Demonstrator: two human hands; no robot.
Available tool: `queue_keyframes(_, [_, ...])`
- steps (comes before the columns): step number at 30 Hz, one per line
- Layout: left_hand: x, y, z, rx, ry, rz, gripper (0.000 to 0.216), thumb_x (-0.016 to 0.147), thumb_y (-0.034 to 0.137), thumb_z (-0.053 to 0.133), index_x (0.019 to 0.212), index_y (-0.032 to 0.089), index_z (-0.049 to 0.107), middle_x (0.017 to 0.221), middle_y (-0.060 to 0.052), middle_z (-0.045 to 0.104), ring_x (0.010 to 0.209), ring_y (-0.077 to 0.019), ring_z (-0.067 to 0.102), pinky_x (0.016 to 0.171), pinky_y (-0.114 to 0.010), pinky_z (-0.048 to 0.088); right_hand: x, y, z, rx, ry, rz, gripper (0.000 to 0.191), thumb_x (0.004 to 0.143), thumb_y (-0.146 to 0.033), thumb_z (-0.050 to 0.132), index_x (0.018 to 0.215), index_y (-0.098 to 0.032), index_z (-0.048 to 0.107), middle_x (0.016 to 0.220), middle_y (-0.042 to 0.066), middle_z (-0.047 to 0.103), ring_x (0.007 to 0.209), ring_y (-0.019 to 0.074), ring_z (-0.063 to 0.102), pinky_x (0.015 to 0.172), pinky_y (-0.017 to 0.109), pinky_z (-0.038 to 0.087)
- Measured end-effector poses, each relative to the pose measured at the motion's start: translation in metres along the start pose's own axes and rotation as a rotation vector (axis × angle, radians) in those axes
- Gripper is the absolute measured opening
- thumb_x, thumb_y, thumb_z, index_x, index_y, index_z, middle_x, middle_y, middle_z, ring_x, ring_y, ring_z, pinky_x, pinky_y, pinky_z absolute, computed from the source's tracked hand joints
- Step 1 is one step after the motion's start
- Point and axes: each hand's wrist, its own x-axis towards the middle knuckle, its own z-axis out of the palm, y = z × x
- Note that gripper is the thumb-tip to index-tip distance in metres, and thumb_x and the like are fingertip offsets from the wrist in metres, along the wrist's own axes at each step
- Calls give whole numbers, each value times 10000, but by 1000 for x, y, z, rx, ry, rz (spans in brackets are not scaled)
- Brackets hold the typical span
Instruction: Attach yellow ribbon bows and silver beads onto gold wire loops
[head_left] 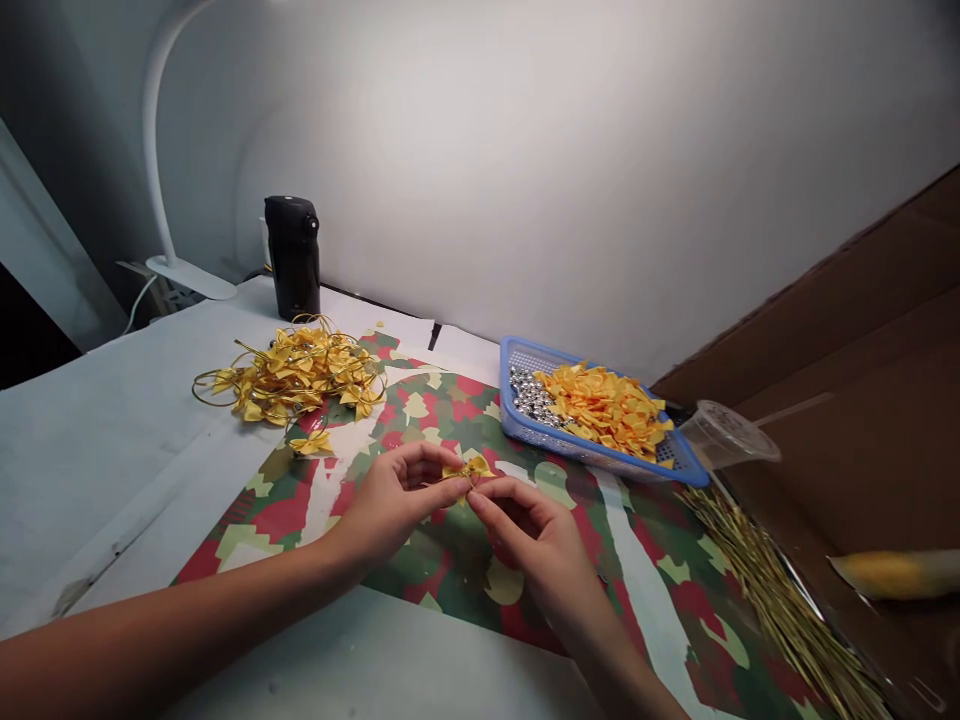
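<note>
A small yellow ribbon bow (477, 467) is pinched between both hands above the patterned mat (420, 570). My left hand (401, 495) is closed, thumb and fingers gripping the bow from its left side. From the right, my right hand (536, 525) pinches at the bow's lower middle with thumb and forefinger; what exactly lies between those fingertips is too small to tell. Left of my hands, one yellow bow (311, 443) lies by itself on the mat. Behind it sits a heap of yellow bows with gold wire loops (307, 370).
A blue basket (517, 425) at the back right holds yellow ribbon pieces (611, 405) and silver beads (532, 397). Beside it are a clear plastic cup (724, 435) and a bundle of gold wires (780, 590). A black bottle (294, 265) and white lamp (191, 275) stand at the back left.
</note>
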Motion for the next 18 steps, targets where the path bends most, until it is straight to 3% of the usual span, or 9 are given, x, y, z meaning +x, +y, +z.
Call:
queue_keyframes(3, [0,-1,-1,10,-21,17,226,615,249,813,748,159,653,707,11,695,669,-110,635,621,-196,498,0,-2,0,40,-6,28,234,712,-435,736,689,-206,693,585,-25,554,657,160,557,637,265,454])
queue_keyframes(9, [0,-2,-1,12,-39,48,222,614,250,810,733,160,646,704,12,691,675,-115,641,637,-205,510,1,-1,3,77,39,52,308,633,-497,775,663,-199,700,715,27,662,726,191,589,669,286,468])
queue_keyframes(18, [-1,-1,-1,69,-55,96,169,686,262,752,746,156,635,661,35,639,586,-75,576,580,-178,479,-1,1,6,82,56,27,273,678,-466,746,684,-198,694,693,7,635,705,169,574,655,261,464])
